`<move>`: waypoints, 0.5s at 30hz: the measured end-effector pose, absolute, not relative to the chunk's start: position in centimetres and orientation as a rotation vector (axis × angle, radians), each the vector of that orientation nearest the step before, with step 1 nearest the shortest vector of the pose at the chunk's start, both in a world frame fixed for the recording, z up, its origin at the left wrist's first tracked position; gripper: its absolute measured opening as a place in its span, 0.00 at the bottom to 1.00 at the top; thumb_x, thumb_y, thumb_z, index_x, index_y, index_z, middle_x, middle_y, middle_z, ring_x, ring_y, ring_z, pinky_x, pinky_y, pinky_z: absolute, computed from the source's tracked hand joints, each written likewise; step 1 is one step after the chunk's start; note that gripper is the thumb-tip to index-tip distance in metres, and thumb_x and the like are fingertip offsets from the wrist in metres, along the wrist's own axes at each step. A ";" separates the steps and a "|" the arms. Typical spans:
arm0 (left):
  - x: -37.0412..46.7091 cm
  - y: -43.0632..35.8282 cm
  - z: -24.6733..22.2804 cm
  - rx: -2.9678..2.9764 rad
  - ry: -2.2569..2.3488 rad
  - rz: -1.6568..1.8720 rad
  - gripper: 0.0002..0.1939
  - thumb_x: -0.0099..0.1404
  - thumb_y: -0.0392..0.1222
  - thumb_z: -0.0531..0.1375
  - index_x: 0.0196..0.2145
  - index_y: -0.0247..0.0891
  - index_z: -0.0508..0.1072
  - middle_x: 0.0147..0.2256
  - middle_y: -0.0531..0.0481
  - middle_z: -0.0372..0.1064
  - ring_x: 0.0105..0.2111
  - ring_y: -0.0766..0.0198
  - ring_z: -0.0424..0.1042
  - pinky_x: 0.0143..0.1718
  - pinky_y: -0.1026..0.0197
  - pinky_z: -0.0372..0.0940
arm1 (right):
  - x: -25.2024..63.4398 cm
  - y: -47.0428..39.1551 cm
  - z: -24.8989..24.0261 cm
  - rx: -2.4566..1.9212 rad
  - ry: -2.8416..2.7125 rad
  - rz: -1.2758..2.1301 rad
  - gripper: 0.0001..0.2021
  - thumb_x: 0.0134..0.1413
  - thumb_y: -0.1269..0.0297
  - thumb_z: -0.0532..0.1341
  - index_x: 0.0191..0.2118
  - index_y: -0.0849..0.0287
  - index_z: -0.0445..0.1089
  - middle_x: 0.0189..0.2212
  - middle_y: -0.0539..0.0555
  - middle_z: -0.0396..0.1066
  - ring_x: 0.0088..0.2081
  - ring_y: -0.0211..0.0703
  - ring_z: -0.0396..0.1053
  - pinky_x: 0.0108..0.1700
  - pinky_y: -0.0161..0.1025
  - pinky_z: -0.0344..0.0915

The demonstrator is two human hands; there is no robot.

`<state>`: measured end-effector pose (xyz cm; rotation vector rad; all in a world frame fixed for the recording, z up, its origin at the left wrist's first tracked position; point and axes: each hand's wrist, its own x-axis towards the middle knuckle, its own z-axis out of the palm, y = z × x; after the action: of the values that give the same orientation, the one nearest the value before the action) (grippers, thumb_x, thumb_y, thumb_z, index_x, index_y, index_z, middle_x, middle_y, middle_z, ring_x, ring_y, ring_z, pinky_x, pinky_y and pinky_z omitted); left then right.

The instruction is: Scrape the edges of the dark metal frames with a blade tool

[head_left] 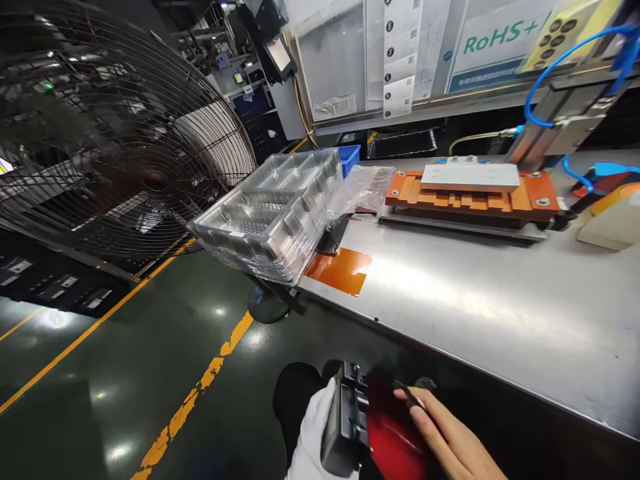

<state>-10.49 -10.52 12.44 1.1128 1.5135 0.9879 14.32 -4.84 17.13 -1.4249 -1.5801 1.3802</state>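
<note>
Head view: steel bench (500, 313) (fan (115, 133) beside); right hand (450, 440) grip closed on black-red part (370, 427).

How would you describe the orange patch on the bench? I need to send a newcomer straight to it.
Start at the steel workbench and go to its left end, where a stack of clear plastic trays overhangs the edge. The flat orange patch lies on the bench just right of that stack. Unlike the raised orange fixture farther back, it is thin and bare.

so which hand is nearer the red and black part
Right. The right hand lies on the red and black part, fingers over its top. The left hand cannot be made out; only a white sleeve adjoins the part's left.
</note>
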 end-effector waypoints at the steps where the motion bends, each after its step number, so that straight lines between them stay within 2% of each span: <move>1: -10.6 -10.7 12.1 1.206 1.556 0.958 0.41 0.47 0.43 0.69 0.60 0.41 0.67 0.58 0.41 0.65 0.59 0.44 0.62 0.64 0.46 0.53 | 14.4 -4.6 17.0 -1.421 -1.630 1.375 0.18 0.63 0.44 0.54 0.48 0.47 0.72 0.46 0.51 0.76 0.47 0.49 0.73 0.48 0.36 0.71; 3: -10.8 -11.1 11.1 1.415 1.658 0.872 0.34 0.51 0.44 0.66 0.57 0.42 0.70 0.56 0.41 0.68 0.57 0.45 0.65 0.61 0.47 0.59 | 14.4 -4.2 16.9 -1.385 -1.726 1.407 0.16 0.64 0.45 0.55 0.48 0.46 0.70 0.45 0.48 0.75 0.46 0.46 0.73 0.47 0.34 0.70; 6: -11.2 -11.4 9.7 1.584 1.826 0.746 0.23 0.56 0.44 0.60 0.51 0.46 0.75 0.47 0.43 0.74 0.49 0.49 0.73 0.49 0.50 0.70 | 13.9 -3.8 17.1 -1.270 -1.825 1.488 0.13 0.65 0.46 0.55 0.44 0.47 0.68 0.39 0.46 0.73 0.39 0.40 0.72 0.42 0.32 0.67; 9: -11.3 -11.7 9.6 1.702 1.957 0.623 0.22 0.57 0.42 0.58 0.51 0.50 0.75 0.44 0.45 0.75 0.44 0.50 0.76 0.40 0.54 0.74 | 13.5 -3.7 16.9 -1.221 -1.892 1.427 0.15 0.66 0.46 0.54 0.36 0.51 0.64 0.32 0.45 0.68 0.32 0.38 0.67 0.35 0.32 0.63; 12: -11.2 -12.1 10.9 1.843 1.964 0.516 0.26 0.58 0.39 0.57 0.55 0.52 0.71 0.51 0.47 0.72 0.48 0.51 0.74 0.42 0.54 0.74 | 13.4 -3.8 16.5 -1.241 -1.988 1.205 0.22 0.67 0.47 0.54 0.26 0.55 0.56 0.23 0.44 0.60 0.25 0.36 0.61 0.28 0.34 0.56; 15: -10.9 -12.2 12.3 1.882 1.973 0.460 0.27 0.59 0.38 0.57 0.56 0.50 0.70 0.53 0.46 0.71 0.51 0.51 0.73 0.47 0.53 0.73 | 13.3 -4.0 16.3 -1.193 -1.993 1.110 0.19 0.67 0.47 0.53 0.29 0.54 0.59 0.25 0.44 0.61 0.25 0.36 0.62 0.28 0.34 0.57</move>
<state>-10.90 -12.24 12.34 1.8822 1.9730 0.4595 13.33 -4.01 16.30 -1.1931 -1.9929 1.1096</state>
